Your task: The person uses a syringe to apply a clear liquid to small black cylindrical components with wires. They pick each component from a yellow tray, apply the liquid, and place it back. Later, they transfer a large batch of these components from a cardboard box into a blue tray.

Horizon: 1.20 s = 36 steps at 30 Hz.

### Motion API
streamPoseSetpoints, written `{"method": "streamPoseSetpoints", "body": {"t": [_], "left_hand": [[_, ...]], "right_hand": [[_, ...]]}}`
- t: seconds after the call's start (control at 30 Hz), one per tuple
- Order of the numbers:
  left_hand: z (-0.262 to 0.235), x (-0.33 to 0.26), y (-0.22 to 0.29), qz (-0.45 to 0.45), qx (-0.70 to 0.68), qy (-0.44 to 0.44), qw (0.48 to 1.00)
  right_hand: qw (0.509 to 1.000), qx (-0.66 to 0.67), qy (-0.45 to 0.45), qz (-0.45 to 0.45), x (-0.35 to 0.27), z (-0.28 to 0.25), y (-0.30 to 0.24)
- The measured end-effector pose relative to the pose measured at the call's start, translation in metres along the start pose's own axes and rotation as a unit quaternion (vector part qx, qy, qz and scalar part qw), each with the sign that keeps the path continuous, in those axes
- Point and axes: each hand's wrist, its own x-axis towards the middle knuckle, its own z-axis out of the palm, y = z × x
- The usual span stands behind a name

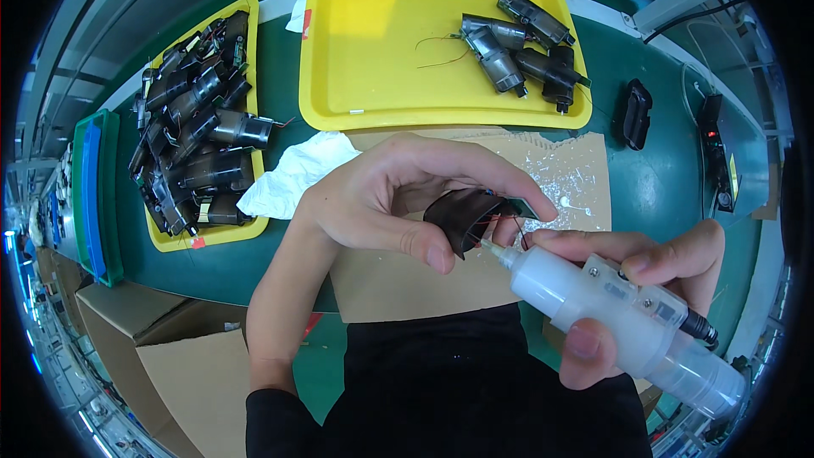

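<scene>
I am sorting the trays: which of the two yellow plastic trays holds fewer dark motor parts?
The large yellow plastic tray at top centre: only a few dark motor parts; the narrow yellow tray at left is piled full.

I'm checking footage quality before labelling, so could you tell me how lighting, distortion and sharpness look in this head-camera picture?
Head view: even, bright light with soft shadows; strong fisheye bending at the rim, where the green table edge curves; black vignette at the corners; left hand, dark part and glue dispenser in the right hand look sharp; mild glare on the yellow tray.
</scene>
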Motion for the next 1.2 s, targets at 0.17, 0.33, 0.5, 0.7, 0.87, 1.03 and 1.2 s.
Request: {"method": "streamPoseSetpoints", "body": {"t": [0.17,0.33,0.5,0.7,0.87,1.03,1.2], "left_hand": [[0.001,-0.001,-0.001,0.001,-0.005,0.011,1.000],[0.001,0.000,0.000,0.001,-0.003,0.004,1.000],[0.000,-0.001,0.000,0.000,0.004,0.000,1.000],[0.002,-0.002,0.003,-0.011,0.001,0.006,1.000],[0.003,-0.002,0.004,-0.014,-0.002,0.004,1.000],[0.003,-0.002,0.005,-0.017,0.008,0.008,1.000],[0.004,-0.003,0.005,-0.015,0.014,0.002,1.000]], "right_hand": [[1.000,-0.020,-0.005,0.000,0.001,-0.001,-0.002],[0.997,-0.071,-0.023,0.008,0.000,-0.004,-0.009],[0.999,-0.045,-0.022,0.000,0.000,-0.002,-0.007],[1.000,-0.022,-0.006,-0.012,-0.001,0.001,-0.003],[1.000,-0.019,-0.003,-0.017,-0.001,0.001,-0.003],[1.000,-0.018,-0.002,-0.021,-0.001,0.001,-0.003],[1.000,-0.019,0.000,-0.023,-0.002,0.001,-0.003]]}}
